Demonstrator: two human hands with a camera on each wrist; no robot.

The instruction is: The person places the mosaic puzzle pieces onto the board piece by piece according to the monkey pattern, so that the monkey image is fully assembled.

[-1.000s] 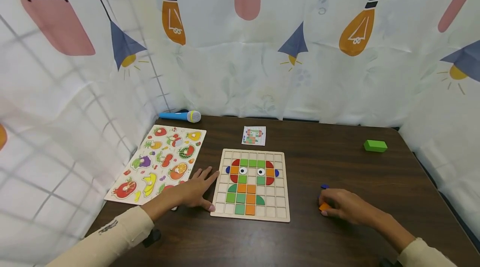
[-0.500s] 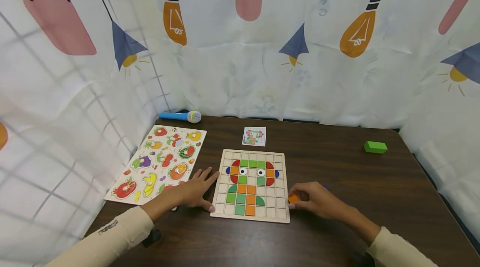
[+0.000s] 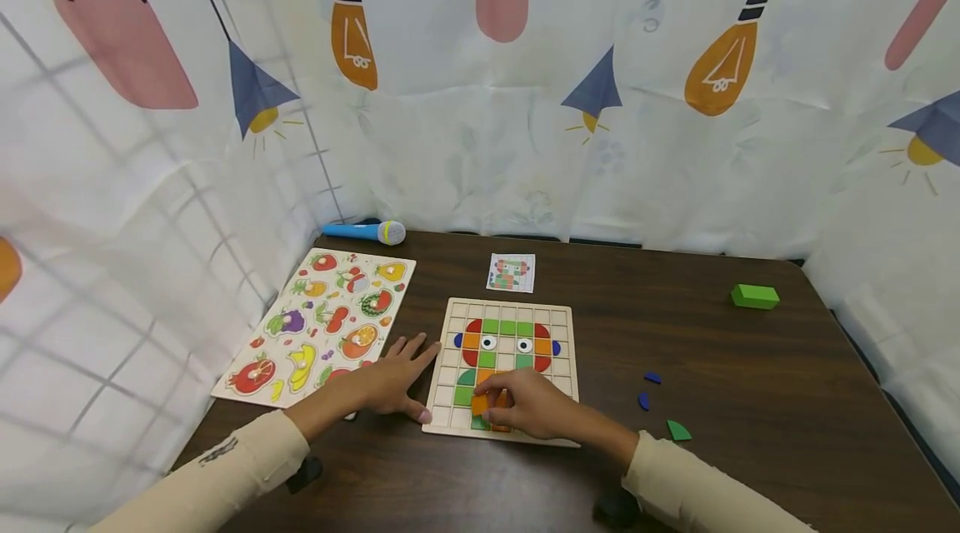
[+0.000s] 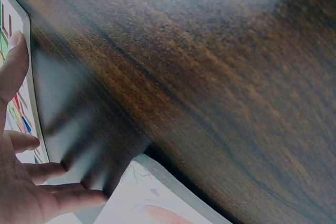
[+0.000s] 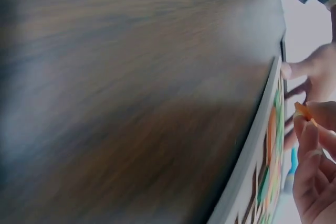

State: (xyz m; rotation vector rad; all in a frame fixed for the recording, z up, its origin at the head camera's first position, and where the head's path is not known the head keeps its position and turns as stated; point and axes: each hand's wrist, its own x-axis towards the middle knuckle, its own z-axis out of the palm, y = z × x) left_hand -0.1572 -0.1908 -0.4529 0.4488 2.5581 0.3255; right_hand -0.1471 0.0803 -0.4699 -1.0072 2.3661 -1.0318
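Observation:
A wooden grid board lies at the middle of the table, with coloured tiles forming a figure with two round eyes. In the head view my right hand is over its lower part, pinching an orange square tile between thumb and fingers. The right wrist view shows that orange tile at the fingertips, above the board's surface. My left hand spreads its fingers along the board's left edge, thumb on the lower left corner. Some lower tiles are hidden beneath my right hand.
Right of the board lie two small blue pieces and a green quarter-round piece. A green block sits farther back. Behind the board is a picture card; to the left are a fruit puzzle board and a toy microphone.
My right hand has carried the orange tile leftward from the loose pieces onto the area over the board. The green quarter-round piece has come into view. My left hand has stayed put.

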